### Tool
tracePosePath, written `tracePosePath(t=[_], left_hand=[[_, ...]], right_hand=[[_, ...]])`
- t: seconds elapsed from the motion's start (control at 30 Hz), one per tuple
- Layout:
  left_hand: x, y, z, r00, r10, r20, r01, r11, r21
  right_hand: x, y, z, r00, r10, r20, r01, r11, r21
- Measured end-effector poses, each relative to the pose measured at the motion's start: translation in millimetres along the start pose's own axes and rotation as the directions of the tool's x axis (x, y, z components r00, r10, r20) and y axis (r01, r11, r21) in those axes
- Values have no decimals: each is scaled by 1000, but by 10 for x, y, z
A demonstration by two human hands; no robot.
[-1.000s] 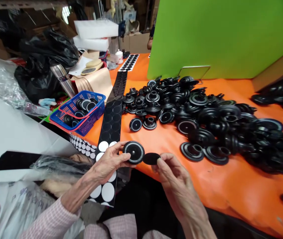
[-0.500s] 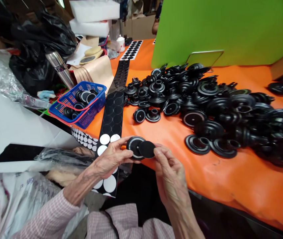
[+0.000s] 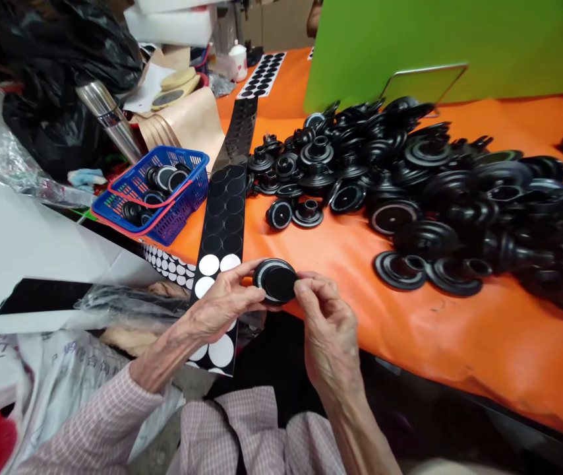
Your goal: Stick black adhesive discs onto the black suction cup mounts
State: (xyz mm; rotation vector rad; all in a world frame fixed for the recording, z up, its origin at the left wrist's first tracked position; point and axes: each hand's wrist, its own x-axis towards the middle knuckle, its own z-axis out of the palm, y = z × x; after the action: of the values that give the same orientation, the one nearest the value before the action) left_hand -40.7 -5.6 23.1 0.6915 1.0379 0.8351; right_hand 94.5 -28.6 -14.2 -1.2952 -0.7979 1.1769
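Soft white light, apparently from overhead, falls across the orange bench in front of me, leaving a pale sheen near its front edge. Small glints dot the heaped black parts, whose right end smears into blur. A steel flask gleams against the dim upper left, where a black bag sinks into shadow. Beneath the bench it is nearly black; toward the margins, shapes stretch and soften

A flask was beside a black bag, with a cloth near. Farther back sat foam and a cup. A board stood upright on the bench. A sack lay below.
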Motion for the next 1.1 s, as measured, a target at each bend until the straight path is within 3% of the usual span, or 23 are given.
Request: tracePosePath(t=[0.6, 1.1], left_hand=[[11, -44, -25, 1000, -14, -14, 14, 1000, -6], [47, -114, -110, 999, 31, -23, -31, 999, 15]], right_hand=[[0, 43, 54, 1000, -18, -17, 16, 996, -91], [-11, 173, 132, 988, -148, -44, 135, 964, -230]])
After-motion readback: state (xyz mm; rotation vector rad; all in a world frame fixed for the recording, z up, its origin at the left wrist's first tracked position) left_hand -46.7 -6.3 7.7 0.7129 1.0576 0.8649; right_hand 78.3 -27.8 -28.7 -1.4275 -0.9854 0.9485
